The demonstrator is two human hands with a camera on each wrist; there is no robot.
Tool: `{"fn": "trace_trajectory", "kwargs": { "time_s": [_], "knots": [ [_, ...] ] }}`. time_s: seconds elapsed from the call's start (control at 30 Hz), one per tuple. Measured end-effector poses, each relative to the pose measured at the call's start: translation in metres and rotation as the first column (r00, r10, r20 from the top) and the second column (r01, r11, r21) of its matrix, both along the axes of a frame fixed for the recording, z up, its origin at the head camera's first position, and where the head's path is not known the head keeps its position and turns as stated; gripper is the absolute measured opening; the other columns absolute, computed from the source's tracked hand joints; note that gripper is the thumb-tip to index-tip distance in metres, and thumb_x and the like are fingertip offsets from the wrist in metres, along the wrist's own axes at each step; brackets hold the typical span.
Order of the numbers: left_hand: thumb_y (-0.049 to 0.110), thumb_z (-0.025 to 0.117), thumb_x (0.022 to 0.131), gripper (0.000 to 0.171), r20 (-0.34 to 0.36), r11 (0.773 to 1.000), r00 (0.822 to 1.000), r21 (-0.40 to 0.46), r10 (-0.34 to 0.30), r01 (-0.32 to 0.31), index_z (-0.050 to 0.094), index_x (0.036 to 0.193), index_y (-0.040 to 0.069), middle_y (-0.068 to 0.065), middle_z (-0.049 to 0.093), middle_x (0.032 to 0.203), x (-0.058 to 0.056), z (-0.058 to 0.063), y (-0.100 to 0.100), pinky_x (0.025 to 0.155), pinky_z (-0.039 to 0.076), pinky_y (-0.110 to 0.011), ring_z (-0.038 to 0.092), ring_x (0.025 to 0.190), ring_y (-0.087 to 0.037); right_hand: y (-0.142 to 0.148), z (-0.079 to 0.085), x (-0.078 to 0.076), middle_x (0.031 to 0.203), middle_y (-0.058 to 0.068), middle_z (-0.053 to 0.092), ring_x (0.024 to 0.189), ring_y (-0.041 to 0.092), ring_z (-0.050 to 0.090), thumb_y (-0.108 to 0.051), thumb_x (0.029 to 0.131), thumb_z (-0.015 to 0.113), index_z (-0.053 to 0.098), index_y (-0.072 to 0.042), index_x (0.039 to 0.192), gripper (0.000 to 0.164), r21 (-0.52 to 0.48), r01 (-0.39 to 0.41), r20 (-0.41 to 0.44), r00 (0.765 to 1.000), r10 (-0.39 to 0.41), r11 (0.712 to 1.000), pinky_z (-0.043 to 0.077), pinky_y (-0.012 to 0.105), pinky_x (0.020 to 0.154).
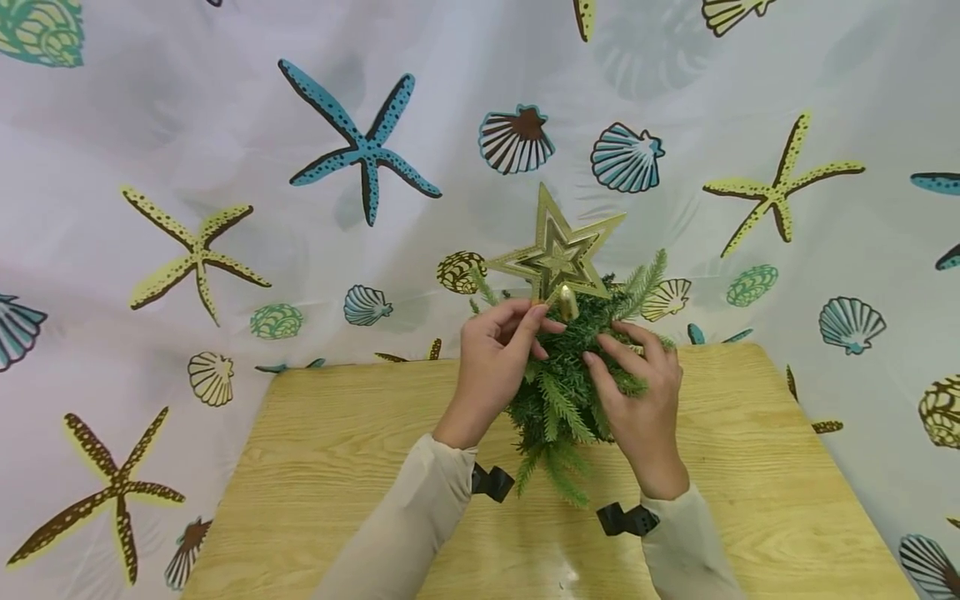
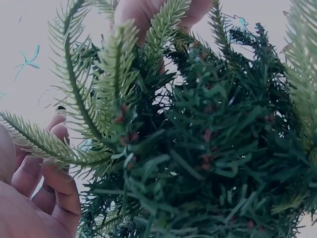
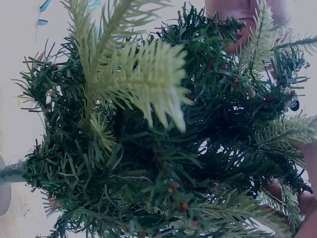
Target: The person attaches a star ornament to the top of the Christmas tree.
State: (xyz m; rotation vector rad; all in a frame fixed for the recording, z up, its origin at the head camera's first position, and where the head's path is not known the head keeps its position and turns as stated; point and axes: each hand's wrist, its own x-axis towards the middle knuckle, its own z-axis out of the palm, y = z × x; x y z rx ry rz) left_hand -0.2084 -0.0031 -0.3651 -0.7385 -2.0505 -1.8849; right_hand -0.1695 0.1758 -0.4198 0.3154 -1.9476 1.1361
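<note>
A small artificial Christmas tree (image 1: 558,400), dark green with lighter needle sprigs, stands in the middle of the table. Above its top is a gold star (image 1: 558,254) tree topper with nested outlines. Thumb and index finger of my left hand (image 1: 491,354) pinch the star at its lower left point. A shiny gold rounded piece (image 1: 567,302) shows just below the star's centre. On the tree's right side, my right hand (image 1: 641,392) touches the upper branches with bent, spread fingers. Dense green branches (image 2: 208,148) fill the left wrist view, and branches (image 3: 148,148) partly cover fingers in the right wrist view.
The wooden table (image 1: 337,467) lies under the tree, its far edge close behind it. A white curtain (image 1: 450,50) printed with starfish and shells hangs at the back and both sides. Black pieces (image 1: 491,482) sit at both wrists.
</note>
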Motion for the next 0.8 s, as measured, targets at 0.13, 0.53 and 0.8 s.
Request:
{"fn": "trace_trajectory", "kwargs": {
  "time_s": [0.13, 0.53, 0.8],
  "knots": [
    [0.022, 0.061, 0.107, 0.022, 0.008, 1.000, 1.000, -0.004, -0.007, 0.007, 0.075, 0.114, 0.006, -0.004, 0.079, 0.093, -0.001, -0.001, 0.003, 0.050, 0.048, -0.029, 0.067, 0.063, -0.022, -0.001, 0.000, 0.000, 0.127, 0.019, 0.068, 0.113, 0.041, 0.061, -0.003, 0.087, 0.084, 0.080, -0.002, 0.109, 0.023, 0.004, 0.006, -0.006, 1.000, -0.006, 1.000, 0.028, 0.054, 0.085],
    [0.021, 0.066, 0.104, 0.023, 0.060, 0.998, 0.997, -0.034, -0.041, 0.043, 0.078, 0.116, 0.004, -0.006, 0.078, 0.090, -0.001, -0.007, 0.011, 0.055, 0.054, -0.031, 0.069, 0.065, -0.021, -0.002, 0.000, 0.000, 0.126, 0.018, 0.069, 0.109, 0.041, 0.062, -0.003, 0.086, 0.084, 0.081, -0.003, 0.108, 0.022, 0.003, 0.019, -0.020, 1.000, -0.019, 1.000, 0.025, 0.047, 0.080],
    [0.021, 0.067, 0.104, 0.024, 0.045, 0.998, 0.999, -0.052, -0.024, 0.026, 0.078, 0.116, 0.004, -0.006, 0.077, 0.083, -0.002, -0.010, 0.012, 0.056, 0.056, -0.033, 0.069, 0.062, -0.019, -0.001, 0.000, 0.000, 0.126, 0.019, 0.069, 0.109, 0.041, 0.062, -0.003, 0.087, 0.084, 0.081, -0.003, 0.108, 0.022, 0.005, 0.021, -0.013, 1.000, -0.021, 1.000, 0.026, 0.048, 0.081]
  ]
}}
